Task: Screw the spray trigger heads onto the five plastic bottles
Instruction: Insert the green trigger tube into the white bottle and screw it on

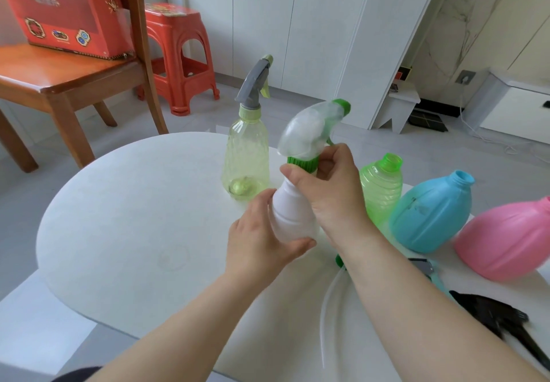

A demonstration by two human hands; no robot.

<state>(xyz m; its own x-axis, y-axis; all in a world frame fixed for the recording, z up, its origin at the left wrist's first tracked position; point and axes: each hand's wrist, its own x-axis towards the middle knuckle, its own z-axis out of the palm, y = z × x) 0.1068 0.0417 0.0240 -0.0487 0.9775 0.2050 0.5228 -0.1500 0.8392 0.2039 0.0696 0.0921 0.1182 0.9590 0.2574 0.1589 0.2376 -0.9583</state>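
Observation:
My left hand (262, 232) grips the body of a white bottle (290, 212) held above the white table (134, 218). My right hand (330, 191) pinches the green collar (302, 162) of a clear spray head (309, 131) with a green nozzle that sits on that bottle's neck. Behind stands a pale yellow-green bottle (248, 155) with a grey trigger head (256, 84) on it. To the right, a green bottle (381, 188), a blue bottle (431, 212) and a pink bottle (506, 238) have open necks. A black trigger head (500, 316) lies at the right front.
A teal and grey trigger head (428, 268) and a clear dip tube (327, 307) lie on the table beside my right forearm. A wooden chair (59, 78) with a red box (65, 9) and a red plastic stool (178, 54) stand beyond the table at left.

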